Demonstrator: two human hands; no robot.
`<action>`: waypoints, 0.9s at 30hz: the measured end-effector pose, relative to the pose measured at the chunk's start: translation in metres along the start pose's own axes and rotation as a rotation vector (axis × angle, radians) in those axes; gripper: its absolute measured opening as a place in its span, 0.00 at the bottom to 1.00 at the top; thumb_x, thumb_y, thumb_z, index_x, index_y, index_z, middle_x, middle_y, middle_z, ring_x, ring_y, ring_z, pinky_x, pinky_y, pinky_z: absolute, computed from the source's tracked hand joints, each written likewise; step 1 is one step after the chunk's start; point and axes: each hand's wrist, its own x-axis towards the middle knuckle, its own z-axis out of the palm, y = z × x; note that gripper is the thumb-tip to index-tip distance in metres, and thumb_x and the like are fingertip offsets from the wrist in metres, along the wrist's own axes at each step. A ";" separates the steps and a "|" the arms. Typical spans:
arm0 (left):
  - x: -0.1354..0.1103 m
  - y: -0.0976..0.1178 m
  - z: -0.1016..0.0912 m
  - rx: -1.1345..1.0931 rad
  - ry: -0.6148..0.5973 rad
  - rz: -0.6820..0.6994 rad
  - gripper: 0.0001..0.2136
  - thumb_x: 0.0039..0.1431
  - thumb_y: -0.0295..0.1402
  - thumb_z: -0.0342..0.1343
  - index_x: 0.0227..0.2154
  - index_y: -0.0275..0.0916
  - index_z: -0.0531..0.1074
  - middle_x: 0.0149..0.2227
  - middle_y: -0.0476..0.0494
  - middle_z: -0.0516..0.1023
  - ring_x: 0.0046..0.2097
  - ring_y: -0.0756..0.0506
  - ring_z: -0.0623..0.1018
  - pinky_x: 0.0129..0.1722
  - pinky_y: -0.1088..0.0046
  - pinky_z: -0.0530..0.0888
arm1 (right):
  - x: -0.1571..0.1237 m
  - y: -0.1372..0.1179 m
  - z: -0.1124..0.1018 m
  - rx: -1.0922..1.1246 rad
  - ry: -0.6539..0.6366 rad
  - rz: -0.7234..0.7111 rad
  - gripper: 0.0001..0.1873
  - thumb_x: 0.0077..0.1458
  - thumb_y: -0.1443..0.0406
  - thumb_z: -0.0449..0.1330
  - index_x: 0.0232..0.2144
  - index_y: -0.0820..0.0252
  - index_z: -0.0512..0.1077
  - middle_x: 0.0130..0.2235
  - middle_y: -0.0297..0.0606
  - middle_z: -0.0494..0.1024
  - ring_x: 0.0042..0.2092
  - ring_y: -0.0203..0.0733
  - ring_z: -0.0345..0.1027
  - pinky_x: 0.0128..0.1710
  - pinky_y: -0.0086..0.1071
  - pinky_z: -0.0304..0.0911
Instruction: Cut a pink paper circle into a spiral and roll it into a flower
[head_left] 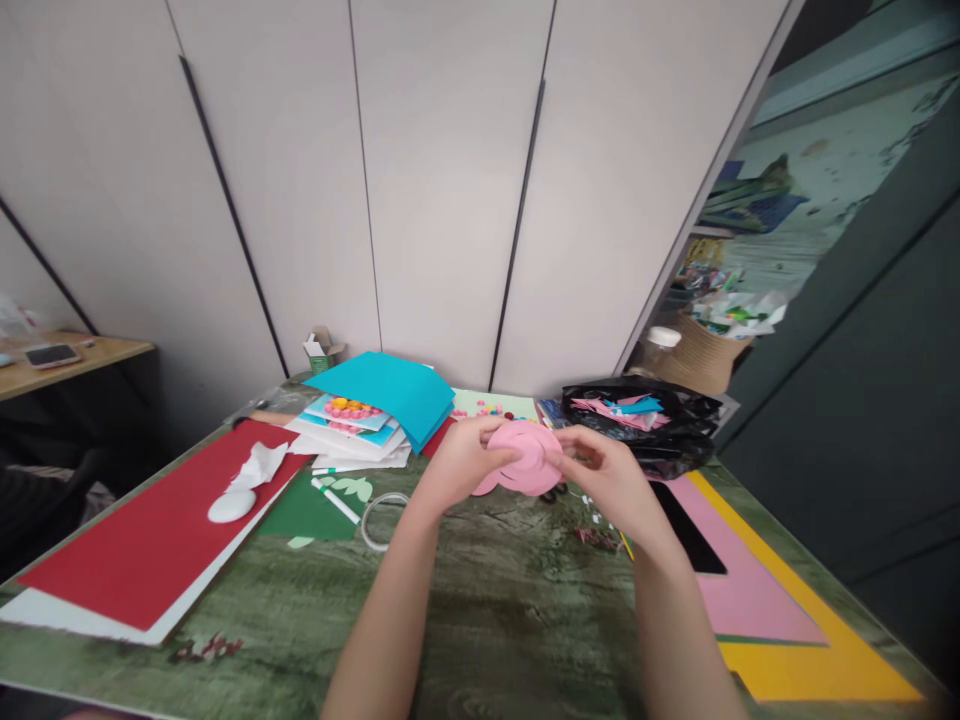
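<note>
Both my hands hold a round pink paper shape [525, 457] above the middle of the green table [480, 610]. My left hand [463, 462] grips its left edge with fingers curled round it. My right hand [604, 470] pinches its right edge with thumb and fingertips. The pink shape looks like a spiral-cut disc, partly hidden by my fingers. Small paper scraps [596, 535] lie on the table just below my right hand.
A red sheet [150, 545] with a white lump [232, 505] and tissue lies left. Turquoise paper [390, 390] tops a card stack. A marker [335, 500], a black bag [660, 425] of scraps, and pink [739, 590] and yellow [825, 660] sheets lie right.
</note>
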 end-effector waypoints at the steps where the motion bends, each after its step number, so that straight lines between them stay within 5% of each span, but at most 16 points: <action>1: 0.000 0.000 0.000 -0.006 0.015 -0.004 0.05 0.47 0.30 0.56 0.27 0.35 0.73 0.29 0.48 0.74 0.31 0.49 0.70 0.29 0.76 0.65 | 0.000 0.000 0.000 0.008 0.006 0.001 0.15 0.50 0.59 0.59 0.39 0.59 0.73 0.35 0.38 0.77 0.35 0.40 0.70 0.34 0.32 0.66; 7: 0.001 0.000 0.000 -0.059 0.012 -0.022 0.08 0.46 0.28 0.58 0.32 0.35 0.74 0.32 0.46 0.76 0.34 0.48 0.73 0.32 0.75 0.68 | 0.000 0.001 0.000 -0.013 0.077 -0.026 0.11 0.49 0.60 0.60 0.34 0.59 0.74 0.35 0.39 0.78 0.35 0.41 0.70 0.36 0.33 0.66; 13: 0.000 0.001 0.003 -0.083 -0.043 -0.034 0.14 0.46 0.28 0.58 0.38 0.37 0.75 0.42 0.41 0.77 0.41 0.45 0.75 0.40 0.72 0.71 | -0.002 -0.004 0.002 -0.108 0.016 -0.017 0.10 0.51 0.60 0.59 0.34 0.58 0.74 0.34 0.36 0.78 0.33 0.40 0.69 0.34 0.32 0.63; 21: -0.001 0.004 0.004 -0.024 -0.079 0.006 0.11 0.47 0.26 0.56 0.35 0.38 0.77 0.38 0.44 0.79 0.41 0.45 0.76 0.42 0.71 0.70 | -0.002 -0.006 0.005 -0.054 0.044 -0.039 0.14 0.51 0.60 0.60 0.41 0.57 0.71 0.37 0.38 0.76 0.37 0.40 0.70 0.39 0.34 0.66; 27: 0.001 0.002 0.003 -0.240 0.040 -0.065 0.11 0.46 0.28 0.59 0.36 0.34 0.75 0.40 0.39 0.78 0.41 0.44 0.77 0.41 0.70 0.71 | -0.003 -0.005 0.009 0.076 -0.189 0.022 0.25 0.48 0.61 0.62 0.50 0.51 0.64 0.48 0.38 0.73 0.48 0.43 0.69 0.48 0.38 0.66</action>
